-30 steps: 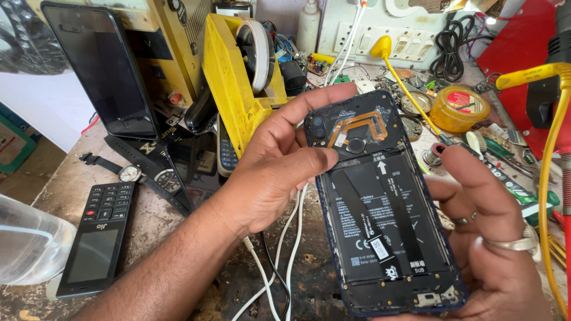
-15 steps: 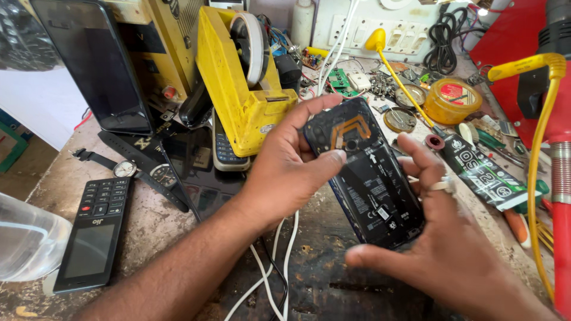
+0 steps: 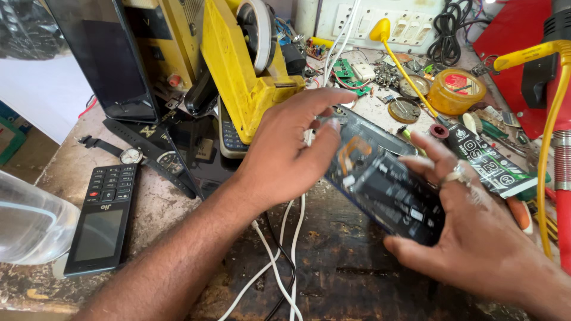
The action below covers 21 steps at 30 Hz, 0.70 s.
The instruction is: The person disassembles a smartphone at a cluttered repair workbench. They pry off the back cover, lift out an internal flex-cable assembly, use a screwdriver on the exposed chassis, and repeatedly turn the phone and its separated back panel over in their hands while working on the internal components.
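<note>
While the opened smartphone (image 3: 380, 178) sits tilted above the worn wooden bench (image 3: 357, 279), back cover off w/ orange flex and black internals showing, both hands are on it; left hand (image 3: 285, 157) grips its upper end, thumb over the board, fingers curled round the far edge; right hand (image 3: 470, 238) cradles the lower end from beneath, fingers spread, ring on one finger; image is blurred here, so exact contact pts unclear. White cables (image 3: 285, 249) run under the phone toward the near edge. Left of the hands: black keypad phone (image 3: 101, 217) lying flat, wristwatch (image 3: 131, 156) just beyond it, dark tablet (image 3: 107, 59) leaning upright; yellow machine (image 3: 238, 71) behind left hand; round amber tin (image 3: 457, 90) well beyond the phone; printed tube (image 3: 488, 160) just beside right fingers.
</note>
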Each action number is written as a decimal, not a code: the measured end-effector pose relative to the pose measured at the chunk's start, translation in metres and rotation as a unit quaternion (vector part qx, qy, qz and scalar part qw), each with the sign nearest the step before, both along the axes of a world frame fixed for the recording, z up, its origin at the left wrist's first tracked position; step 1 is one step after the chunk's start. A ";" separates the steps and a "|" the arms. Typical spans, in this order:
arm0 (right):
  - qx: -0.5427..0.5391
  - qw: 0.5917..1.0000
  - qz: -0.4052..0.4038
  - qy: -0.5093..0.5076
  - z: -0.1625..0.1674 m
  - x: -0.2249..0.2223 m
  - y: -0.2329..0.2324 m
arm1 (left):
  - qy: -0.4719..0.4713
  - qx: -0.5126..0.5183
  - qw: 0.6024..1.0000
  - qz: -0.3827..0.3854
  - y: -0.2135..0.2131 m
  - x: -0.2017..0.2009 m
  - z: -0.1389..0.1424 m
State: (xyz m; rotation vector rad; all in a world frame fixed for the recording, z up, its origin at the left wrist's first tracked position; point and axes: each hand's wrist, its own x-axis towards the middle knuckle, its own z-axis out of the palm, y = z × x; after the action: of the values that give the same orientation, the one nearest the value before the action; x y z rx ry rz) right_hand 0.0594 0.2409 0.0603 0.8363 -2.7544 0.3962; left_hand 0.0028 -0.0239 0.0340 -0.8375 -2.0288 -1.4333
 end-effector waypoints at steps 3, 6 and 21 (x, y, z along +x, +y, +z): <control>-0.085 0.988 0.044 -0.124 -0.016 0.004 0.008 | 0.007 -0.027 0.997 -0.069 -0.002 -0.001 -0.002; -0.113 0.974 0.037 -0.192 -0.033 0.005 0.015 | 0.047 -0.122 0.987 -0.097 -0.005 -0.002 0.000; -0.023 0.996 0.066 -0.057 -0.050 -0.018 0.032 | -0.004 -0.322 0.938 -0.125 0.006 -0.001 0.007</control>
State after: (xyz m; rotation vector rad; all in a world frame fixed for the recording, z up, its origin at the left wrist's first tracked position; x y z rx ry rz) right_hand 0.0413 0.2725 0.0098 1.0180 -2.7895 0.5451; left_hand 0.0022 -0.0183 0.0413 -1.3947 -2.5064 -0.8650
